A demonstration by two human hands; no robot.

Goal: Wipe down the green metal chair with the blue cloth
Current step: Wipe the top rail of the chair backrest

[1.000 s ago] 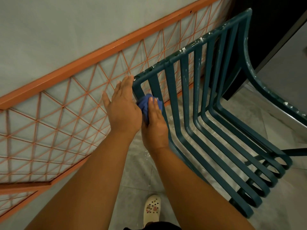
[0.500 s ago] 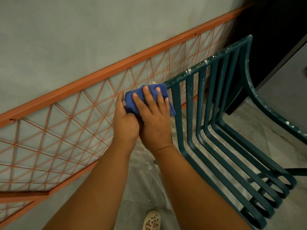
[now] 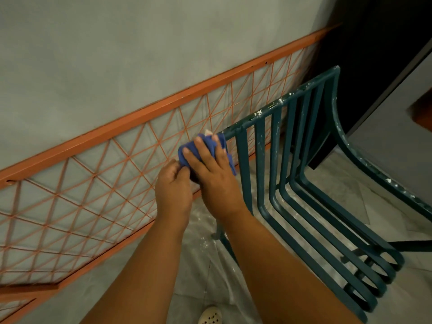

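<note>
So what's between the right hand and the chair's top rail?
In the head view, the blue cloth lies between: the right hand presses it over the left corner of the green chair's top rail, fingers spread.

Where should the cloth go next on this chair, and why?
Probably slide the blue cloth rightward along the green chair's top rail: the right hand presses it at the rail's left corner, and white specks dot the rail farther right.
</note>
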